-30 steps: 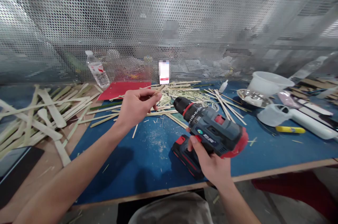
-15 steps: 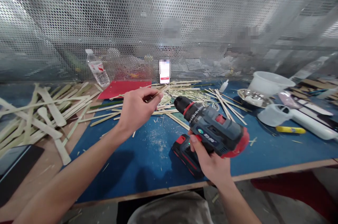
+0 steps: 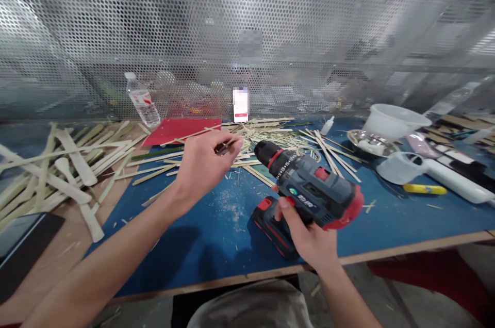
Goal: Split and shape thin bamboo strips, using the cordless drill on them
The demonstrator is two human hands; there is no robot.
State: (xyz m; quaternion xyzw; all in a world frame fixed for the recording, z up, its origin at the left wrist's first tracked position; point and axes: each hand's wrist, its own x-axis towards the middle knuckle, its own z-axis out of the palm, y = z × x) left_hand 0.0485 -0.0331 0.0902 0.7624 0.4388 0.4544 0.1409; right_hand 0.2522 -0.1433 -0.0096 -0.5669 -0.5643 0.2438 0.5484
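Note:
My right hand [image 3: 305,225] is wrapped around the grip of a black-and-red cordless drill [image 3: 309,181]. The drill's chuck points up and left, toward my other hand, and a thin bit seems to stick out of it. My left hand [image 3: 204,163] is closed in a pinch on a thin, dark strip [image 3: 225,146], mostly covered by the fingers. A small gap separates these fingertips from the chuck. Behind both hands lies a heap of bamboo shavings and strips [image 3: 270,137]. Pale dust is scattered on the blue mat [image 3: 228,225] below.
Bamboo pieces [image 3: 77,163] pile up at left, near a dark phone-like slab [image 3: 27,245]. A water bottle [image 3: 143,101], red sheet [image 3: 181,129] and lit phone [image 3: 241,105] stand toward the mesh panel [image 3: 185,23]. At right are a metal bowl [image 3: 358,137], white tub [image 3: 398,121] and yellow tool [image 3: 425,190].
My left fingers have shifted slightly, turning the thin strip so its dark side shows between them. The drill in my right hand has stayed almost in place.

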